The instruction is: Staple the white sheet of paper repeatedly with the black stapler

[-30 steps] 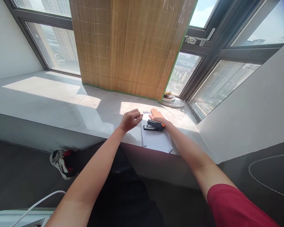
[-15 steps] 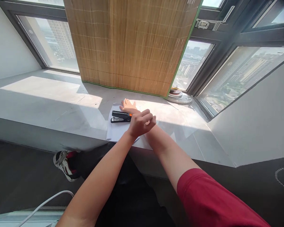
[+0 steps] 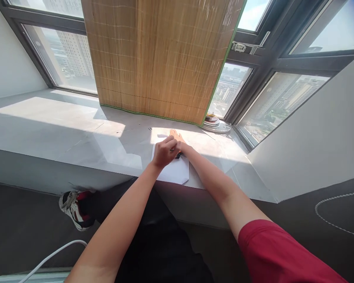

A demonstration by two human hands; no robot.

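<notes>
My left hand (image 3: 164,152) is closed, its fingers curled round a black stapler (image 3: 177,156). Only a dark end with a bit of orange shows past the knuckles; the hand hides the other parts. Beneath lies white paper (image 3: 174,173) on the pale window ledge, close to its front edge. Just beyond, my right hand (image 3: 177,136) rests flat in the sunlight at the paper's far side, fingers stretched out. My left hand's fingers partly cover the right wrist.
A bamboo mat (image 3: 159,59) hangs before the window down to the ledge (image 3: 65,133). Stacked round plates or discs (image 3: 215,125) stand in the right corner. A white cable (image 3: 53,257) and a beaded cord (image 3: 327,220) are at the lower sides.
My left hand has moved from above the right wrist onto the stapler, which is now mostly hidden. The paper and right hand appear farther right as the view has shifted.
</notes>
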